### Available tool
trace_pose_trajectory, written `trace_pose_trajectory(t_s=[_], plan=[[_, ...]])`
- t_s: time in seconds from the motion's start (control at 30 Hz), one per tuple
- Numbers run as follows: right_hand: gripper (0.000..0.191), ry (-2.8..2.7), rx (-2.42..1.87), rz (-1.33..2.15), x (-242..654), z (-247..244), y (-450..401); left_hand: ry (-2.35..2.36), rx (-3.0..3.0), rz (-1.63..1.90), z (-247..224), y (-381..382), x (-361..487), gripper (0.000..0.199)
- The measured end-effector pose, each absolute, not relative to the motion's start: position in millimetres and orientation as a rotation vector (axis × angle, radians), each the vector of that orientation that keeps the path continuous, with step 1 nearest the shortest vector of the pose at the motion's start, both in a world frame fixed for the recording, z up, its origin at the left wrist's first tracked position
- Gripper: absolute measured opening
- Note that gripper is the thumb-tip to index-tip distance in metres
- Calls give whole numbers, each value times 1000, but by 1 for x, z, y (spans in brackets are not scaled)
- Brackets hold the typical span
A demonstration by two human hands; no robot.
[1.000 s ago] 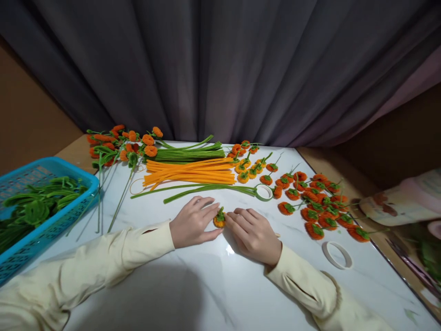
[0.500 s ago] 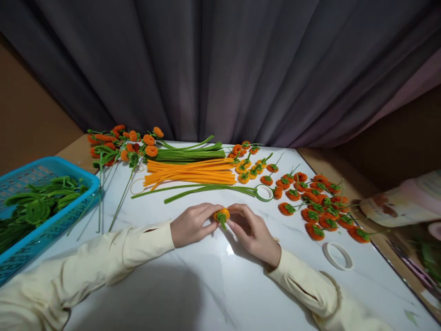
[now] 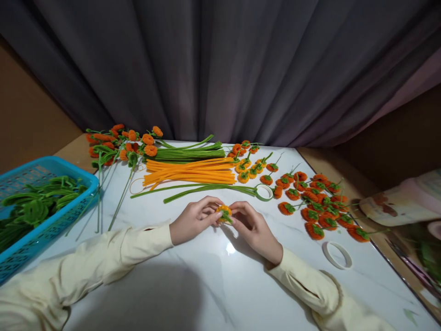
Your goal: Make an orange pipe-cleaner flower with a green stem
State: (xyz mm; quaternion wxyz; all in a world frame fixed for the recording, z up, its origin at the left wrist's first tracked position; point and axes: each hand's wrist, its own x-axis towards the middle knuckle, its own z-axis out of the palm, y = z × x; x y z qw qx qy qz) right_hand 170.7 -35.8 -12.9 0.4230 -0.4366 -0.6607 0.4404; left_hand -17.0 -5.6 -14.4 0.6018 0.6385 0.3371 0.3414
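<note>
A small yellow-orange pipe-cleaner persimmon [image 3: 223, 211] with a green top is held between both hands above the white table. My left hand [image 3: 197, 219] pinches it from the left, thumb on its green part. From the right, my right hand [image 3: 255, 232] grips it with thumb and index finger. Beyond the hands lie loose green pipe cleaners [image 3: 210, 187], a bundle of orange pipe cleaners [image 3: 189, 172] and a bundle of green ones [image 3: 193, 154]. Several yellow persimmons [image 3: 243, 177] with green tops sit behind the right hand.
At left stands a blue basket [image 3: 86, 193] with green fuzzy leaves. Stemmed orange pieces [image 3: 150, 151] lie at the back left, and many orange persimmons [image 3: 315, 231] at right. A green-edged tape roll [image 3: 264, 192], a white ring [image 3: 336, 255] and a plastic container [image 3: 396, 202] are also there.
The persimmon has turned a little between my fingers, its green top now tilting to the right. My left thumb has moved up onto the green part.
</note>
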Motion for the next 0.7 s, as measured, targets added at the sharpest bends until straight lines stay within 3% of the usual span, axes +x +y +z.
trace_pose_trajectory(t_s=[0.37,0.7], plan=[[23,-1453,-1003,1424,172,-10,-30,707,1642,834,-14,-12,-20,22],[26,-1287,-977,1601,179,-4,-26,730,1246,659,-11,-4,-15,46]])
